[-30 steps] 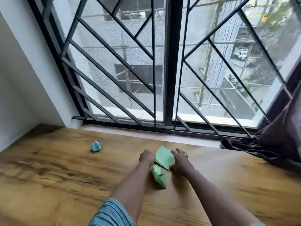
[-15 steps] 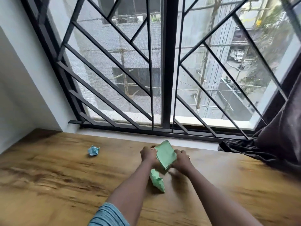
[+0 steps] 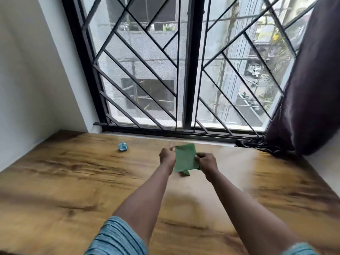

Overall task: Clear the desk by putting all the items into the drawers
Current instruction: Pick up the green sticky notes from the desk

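Head view counts two hands, one green sheet [image 3: 184, 158] and one crumpled blue ball [image 3: 122, 146] lying on the wooden desk [image 3: 73, 181] well left of them: the sheet sits between the left hand [image 3: 167, 156] and right hand [image 3: 207, 162], each pinching a side edge, its long axis pointing toward the window [image 3: 184, 70].

Green paper [image 3: 184, 159] at centre frame, a pale blue crumpled scrap [image 3: 122, 146] to its left on the streaky brown wood-grain desk [image 3: 64, 181], blue striped sleeve [image 3: 117, 238] at the bottom, black diagonal window grille [image 3: 147, 70] up top, dark purple curtain [image 3: 311, 89] far right.
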